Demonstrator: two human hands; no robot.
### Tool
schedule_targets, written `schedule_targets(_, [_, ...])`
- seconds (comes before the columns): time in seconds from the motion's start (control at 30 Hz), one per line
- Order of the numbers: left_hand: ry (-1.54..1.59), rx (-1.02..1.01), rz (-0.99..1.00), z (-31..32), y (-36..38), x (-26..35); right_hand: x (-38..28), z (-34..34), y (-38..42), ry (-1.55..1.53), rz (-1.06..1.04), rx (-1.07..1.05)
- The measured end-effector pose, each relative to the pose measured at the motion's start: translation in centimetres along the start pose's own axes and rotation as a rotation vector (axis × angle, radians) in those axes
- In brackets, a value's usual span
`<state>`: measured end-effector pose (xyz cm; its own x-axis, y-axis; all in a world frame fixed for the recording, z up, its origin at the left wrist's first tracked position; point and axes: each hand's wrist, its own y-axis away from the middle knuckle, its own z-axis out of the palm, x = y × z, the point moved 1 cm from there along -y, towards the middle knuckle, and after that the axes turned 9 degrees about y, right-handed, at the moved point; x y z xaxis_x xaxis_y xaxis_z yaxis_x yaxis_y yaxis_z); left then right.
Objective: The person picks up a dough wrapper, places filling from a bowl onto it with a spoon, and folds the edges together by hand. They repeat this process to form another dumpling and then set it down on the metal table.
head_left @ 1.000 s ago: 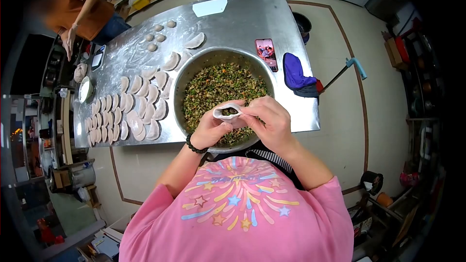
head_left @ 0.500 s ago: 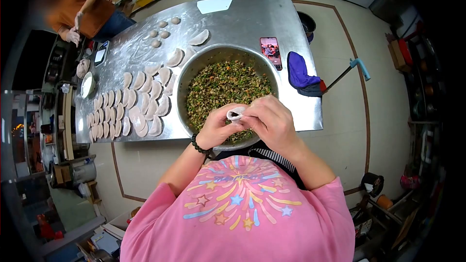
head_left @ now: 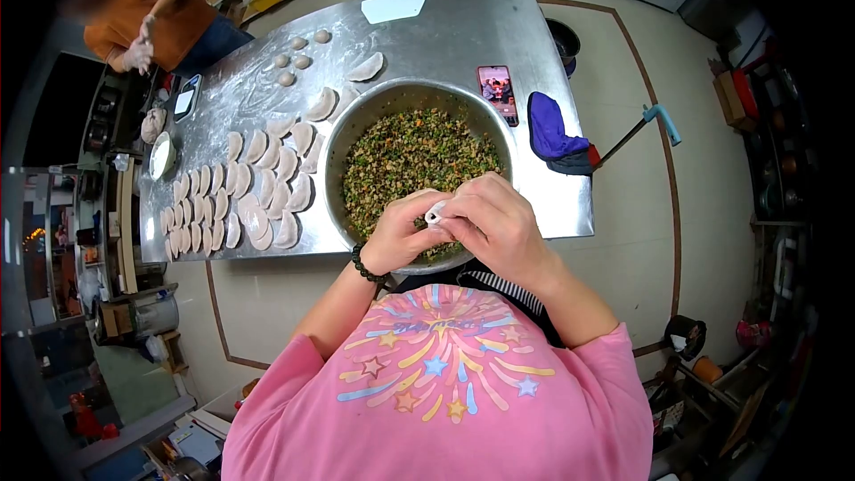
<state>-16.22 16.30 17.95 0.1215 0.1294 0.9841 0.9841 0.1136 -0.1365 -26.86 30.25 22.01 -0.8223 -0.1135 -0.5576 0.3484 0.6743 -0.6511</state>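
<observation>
Above the near rim of a big steel bowl [head_left: 331, 187], my left hand [head_left: 396, 233] and my right hand [head_left: 494, 224] hold one dumpling [head_left: 435, 213] between them. Its pale dough shows as a small folded end with a narrow gap; the rest is hidden by my fingers. Both hands are closed, fingertips pinching the dough from either side. Chopped green and brown filling [head_left: 414, 156] covers the inside of the bowl. Left of the bowl, several rows of half-moon dumplings [head_left: 287, 163] lie on the steel table [head_left: 445, 31].
Several dough balls [head_left: 303, 62], a white sheet [head_left: 394, 7], a phone [head_left: 497, 93], a purple cloth item [head_left: 554, 129] and a small white bowl [head_left: 162, 156] are on the table. A co-worker in an orange top [head_left: 160, 13] stands at the far left corner, hands together.
The opening in the dumpling between my fingers has narrowed. My right fingers have shifted slightly left over it. The co-worker's hands have moved a little.
</observation>
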Motion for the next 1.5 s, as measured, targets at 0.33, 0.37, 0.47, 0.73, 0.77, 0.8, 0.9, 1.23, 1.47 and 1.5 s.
schedule_targets(0.33, [-0.163, -0.019, 0.046, -0.1, -0.1, 0.0, -0.5, -0.2, -0.4, -0.008, -0.010, -0.015])
schedule_targets(0.37, [-0.176, -0.020, 0.069, -0.1, -0.1, 0.0, -0.4, 0.0, -0.3, -0.019, -0.018, -0.021])
schedule_targets(0.47, [-0.241, -0.027, 0.057, -0.1, -0.2, 0.2, -0.5, 0.0, -0.3, -0.031, -0.027, -0.035])
schedule_targets(0.73, [-0.295, -0.051, 0.021, -0.1, 0.0, 0.1, -0.1, -0.1, -0.7, 0.041, -0.048, -0.145])
schedule_targets(0.77, [-0.277, -0.040, -0.033, 0.1, 0.0, 0.2, 0.2, -0.1, -0.9, -0.059, 0.102, -0.093])
schedule_targets(0.8, [-0.279, -0.038, -0.031, 0.4, 0.2, -0.2, 0.7, -0.1, -1.1, -0.159, 0.251, -0.041])
schedule_targets(0.9, [0.836, 0.263, -0.347, 1.1, 0.3, -2.6, 5.4, 1.3, 0.8, -0.380, 0.635, -0.055])
schedule_targets(1.23, [1.323, 0.464, -0.135, 0.1, -2.0, -2.4, 3.7, 6.2, 3.4, -0.156, 0.647, -0.407])
schedule_targets(1.47, [1.284, 0.488, -0.120, 0.1, -2.0, -2.4, 3.7, 5.6, 2.8, -0.057, 0.448, -0.322])
schedule_targets(1.5, [1.259, 0.484, -0.135, 0.1, -2.0, -2.4, 3.8, 5.6, 2.8, -0.017, 0.408, -0.297])
